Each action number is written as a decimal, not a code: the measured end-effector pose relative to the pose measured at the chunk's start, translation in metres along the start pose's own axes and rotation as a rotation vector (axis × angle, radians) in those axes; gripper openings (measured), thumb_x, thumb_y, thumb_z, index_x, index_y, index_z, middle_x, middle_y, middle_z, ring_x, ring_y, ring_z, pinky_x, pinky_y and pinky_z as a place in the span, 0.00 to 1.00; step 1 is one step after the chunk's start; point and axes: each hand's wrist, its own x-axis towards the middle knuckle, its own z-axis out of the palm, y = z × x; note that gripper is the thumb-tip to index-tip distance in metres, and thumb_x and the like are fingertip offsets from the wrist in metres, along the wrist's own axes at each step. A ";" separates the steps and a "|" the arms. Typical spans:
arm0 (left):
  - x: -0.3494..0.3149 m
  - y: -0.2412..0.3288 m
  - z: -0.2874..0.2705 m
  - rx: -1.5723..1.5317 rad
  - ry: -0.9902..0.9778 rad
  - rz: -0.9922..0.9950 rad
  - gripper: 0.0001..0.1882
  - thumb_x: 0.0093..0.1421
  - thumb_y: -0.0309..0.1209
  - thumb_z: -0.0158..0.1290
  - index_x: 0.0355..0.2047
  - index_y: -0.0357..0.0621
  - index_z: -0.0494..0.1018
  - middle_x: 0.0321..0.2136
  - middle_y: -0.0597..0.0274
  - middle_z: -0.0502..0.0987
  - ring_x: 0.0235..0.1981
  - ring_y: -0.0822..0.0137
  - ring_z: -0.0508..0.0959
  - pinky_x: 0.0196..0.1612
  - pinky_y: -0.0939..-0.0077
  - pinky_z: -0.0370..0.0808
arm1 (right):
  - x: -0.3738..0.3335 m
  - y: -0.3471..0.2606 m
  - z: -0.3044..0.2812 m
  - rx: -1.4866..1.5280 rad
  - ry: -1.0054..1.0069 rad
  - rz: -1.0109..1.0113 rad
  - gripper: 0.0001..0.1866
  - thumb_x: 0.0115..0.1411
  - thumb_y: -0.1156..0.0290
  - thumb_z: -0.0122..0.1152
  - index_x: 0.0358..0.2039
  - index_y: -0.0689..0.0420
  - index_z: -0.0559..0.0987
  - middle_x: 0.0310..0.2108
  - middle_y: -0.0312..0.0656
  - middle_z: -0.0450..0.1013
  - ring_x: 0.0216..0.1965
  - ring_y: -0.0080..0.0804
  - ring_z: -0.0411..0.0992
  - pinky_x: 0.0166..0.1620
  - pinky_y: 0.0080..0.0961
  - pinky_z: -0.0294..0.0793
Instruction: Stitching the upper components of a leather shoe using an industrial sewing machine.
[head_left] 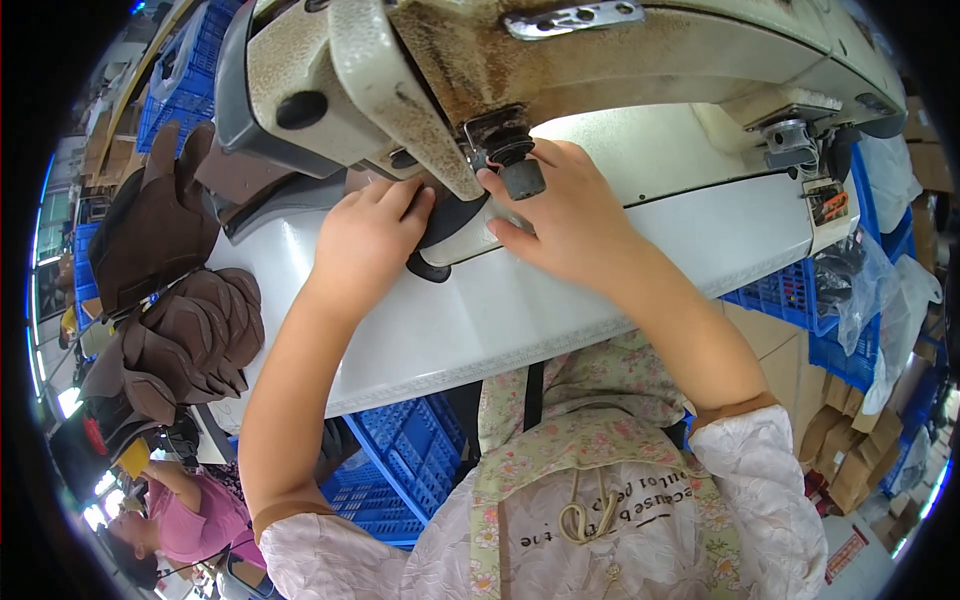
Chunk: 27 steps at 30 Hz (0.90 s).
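Note:
A worn cream sewing machine (pixel 640 70) stretches across the top of the view. My left hand (pixel 370 240) is curled at the sewing head, fingers closed against a brown leather-like piece (pixel 437 188); the machine partly hides the fingertips. My right hand (pixel 565 215) reaches in beside a black knob (pixel 522 178) under the arm. Its thumb and forefinger are apart, pointing toward the needle area, while the other fingers pass behind the knob. The needle is hidden. Dark grey and brown material (pixel 270 205) lies on the bed left of my left hand.
Several brown shaped pieces (pixel 195 335) are stacked at the table's left end, with taller brown ones (pixel 150 240) behind. The white tabletop (pixel 440 340) has its front edge near my body. Blue crates (pixel 395 465) stand below and at right. Another person (pixel 200 515) sits at lower left.

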 end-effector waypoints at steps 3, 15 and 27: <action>0.000 0.008 0.002 -0.007 -0.016 -0.060 0.15 0.56 0.26 0.57 0.45 0.48 0.81 0.46 0.62 0.78 0.43 0.60 0.80 0.42 0.65 0.79 | 0.004 0.002 -0.004 0.055 -0.095 0.045 0.23 0.51 0.63 0.70 0.48 0.55 0.80 0.48 0.43 0.75 0.54 0.47 0.70 0.58 0.45 0.66; 0.004 0.019 0.003 0.049 0.082 -0.054 0.09 0.55 0.27 0.57 0.37 0.41 0.80 0.41 0.63 0.79 0.42 0.64 0.80 0.36 0.70 0.79 | 0.004 0.006 0.003 -0.051 -0.001 -0.013 0.15 0.49 0.63 0.68 0.35 0.58 0.82 0.44 0.37 0.75 0.49 0.35 0.70 0.51 0.41 0.70; 0.002 0.000 -0.006 -0.232 -0.103 -0.104 0.18 0.47 0.21 0.60 0.41 0.46 0.82 0.44 0.60 0.82 0.47 0.56 0.81 0.46 0.62 0.80 | -0.008 -0.039 0.019 -0.172 -0.034 -0.037 0.12 0.54 0.69 0.62 0.38 0.57 0.83 0.40 0.39 0.74 0.51 0.39 0.69 0.55 0.39 0.70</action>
